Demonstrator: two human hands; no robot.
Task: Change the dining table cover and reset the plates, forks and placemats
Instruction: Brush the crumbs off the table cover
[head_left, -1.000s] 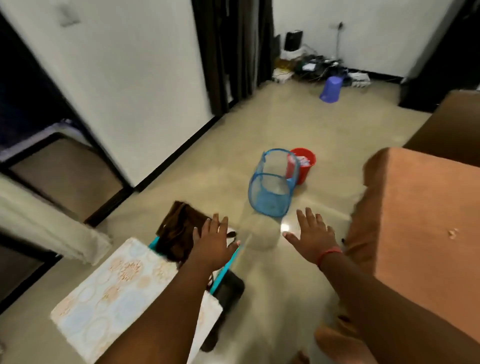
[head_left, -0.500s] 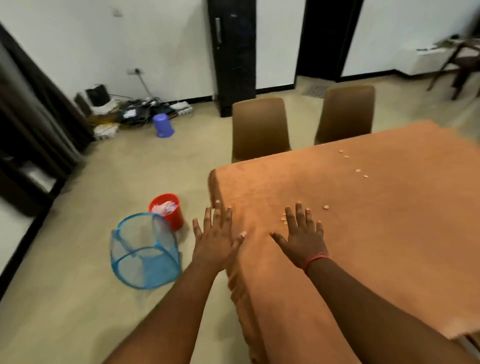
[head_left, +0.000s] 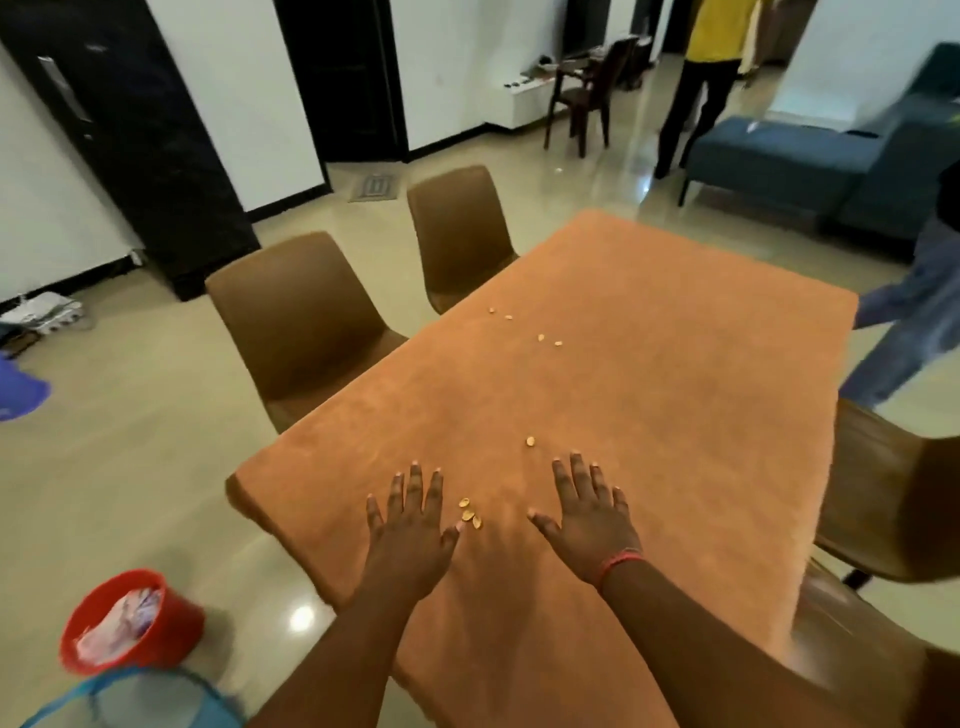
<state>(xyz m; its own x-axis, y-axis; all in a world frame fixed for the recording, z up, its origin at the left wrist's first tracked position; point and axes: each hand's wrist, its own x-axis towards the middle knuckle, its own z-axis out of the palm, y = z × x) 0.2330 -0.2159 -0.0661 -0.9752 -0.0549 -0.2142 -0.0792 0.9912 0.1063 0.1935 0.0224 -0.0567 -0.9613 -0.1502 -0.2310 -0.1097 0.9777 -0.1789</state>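
- Hovering in the head view: left hand (head_left: 410, 525) and right hand (head_left: 589, 517), fingers straight and spread, holding nothing, over the near end of the orange table cover (head_left: 649, 395); contact with the cloth cannot be confirmed.
- Risk: lifting the cover as it lies would likely tip the shell scraps (head_left: 470, 514) onto the floor.
- Condition: cover lies flat over the whole dining table, plush, overhanging the edges; no plates, forks or placemats are visible.

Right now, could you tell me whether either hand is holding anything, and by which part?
Nothing is held. The left hand and right hand are both open, fingers spread, over the orange table cover.
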